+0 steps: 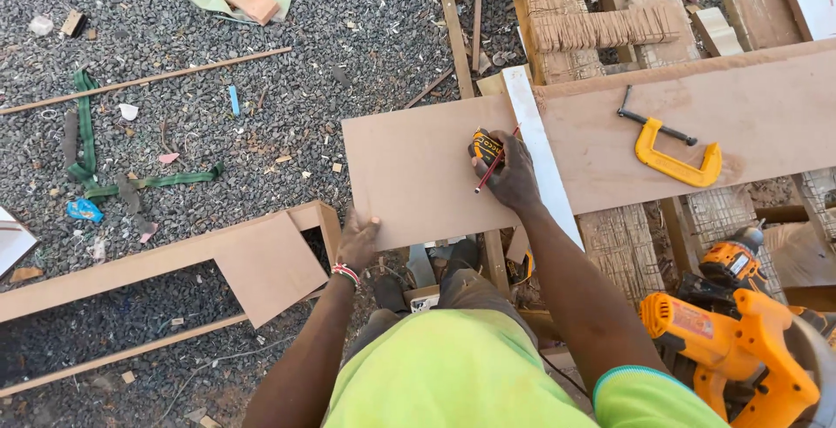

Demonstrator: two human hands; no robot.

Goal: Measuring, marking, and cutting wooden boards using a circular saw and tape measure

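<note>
I count one long brown board (610, 141) lying across the work stand, and on it one yellow C-clamp (675, 160), one white straight strip (540, 154) and one yellow tape measure (485, 145). There is one red pencil (494, 165). I see two hands, the left hand (359, 241) and the right hand (509, 175). At the right side are two orange power tools (740, 323). On the gravel lie two green straps (87, 132) and one brick (248, 1).

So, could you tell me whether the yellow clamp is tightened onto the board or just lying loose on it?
Lying loose: the yellow clamp rests flat on top of the board, its jaw gripping no edge.
</note>
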